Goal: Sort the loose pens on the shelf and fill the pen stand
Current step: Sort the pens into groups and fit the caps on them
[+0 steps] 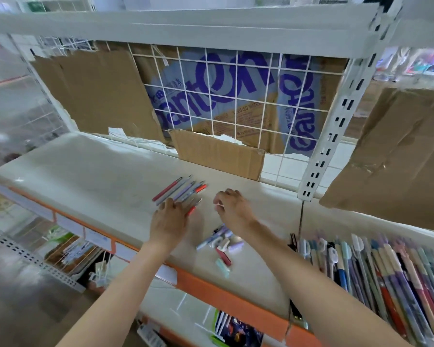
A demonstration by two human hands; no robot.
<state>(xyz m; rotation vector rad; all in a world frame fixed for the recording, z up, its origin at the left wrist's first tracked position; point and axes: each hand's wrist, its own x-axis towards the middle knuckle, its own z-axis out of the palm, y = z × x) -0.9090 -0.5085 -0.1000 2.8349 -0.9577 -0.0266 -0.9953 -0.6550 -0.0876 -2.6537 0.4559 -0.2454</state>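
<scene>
Several loose pens (179,189), red, grey and lilac, lie side by side on the white shelf (90,171). My left hand (169,219) rests flat on their near ends, fingers straight. My right hand (232,207) hovers just to the right of them, fingers curled, with something small and pale seemingly pinched at the fingertips; blur hides what it is. A second small heap of pens and caps (221,244) lies between my forearms near the shelf's front. The pen stand (376,274) at the lower right is packed with several upright pens.
A white wire grid (236,96) backed by cardboard boxes closes the rear of the shelf. A slotted white upright (331,136) stands at the right. The shelf's front edge is orange (211,284). Lower shelves hold stationery (70,249).
</scene>
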